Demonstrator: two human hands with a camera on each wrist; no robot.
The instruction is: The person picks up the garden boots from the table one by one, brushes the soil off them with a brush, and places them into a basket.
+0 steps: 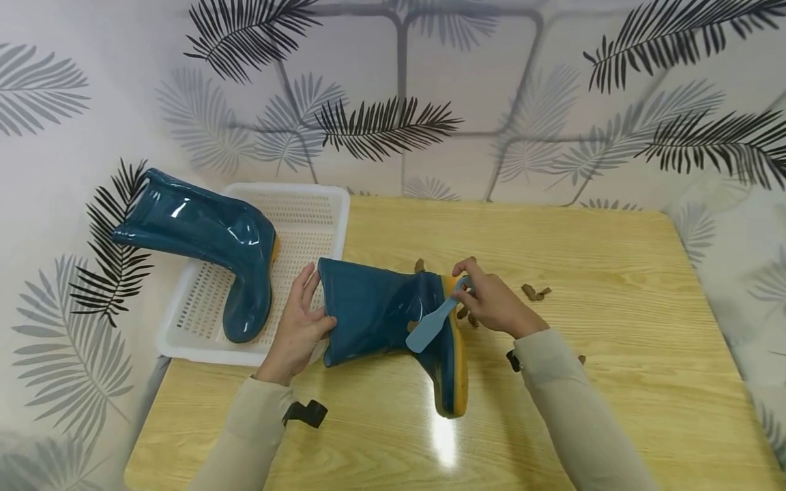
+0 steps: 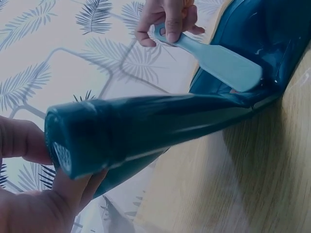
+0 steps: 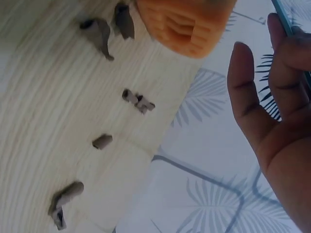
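A dark blue rubber boot [image 1: 368,307] with a yellow-orange sole lies on its side on the wooden table [image 1: 614,273]. My left hand [image 1: 297,334] holds the rim of its shaft, thumb on one side and fingers on the other, as the left wrist view shows close up. In my right hand [image 1: 494,303], a light blue plastic spatula [image 1: 428,332] is pinched by its handle. Its flat blade slants over the boot's ankle, right at a small brown clump [image 1: 412,326]. The right wrist view shows the ridged heel [image 3: 189,26] beside my right hand.
At the left stands a white perforated basket [image 1: 341,225]; a second blue boot [image 1: 196,221] lies in it, its shaft jutting over the far-left rim. Several curled brown scraps [image 1: 535,293] are scattered around the heel and to the right. Leaf-patterned cloth [image 1: 460,68] hangs behind the table.
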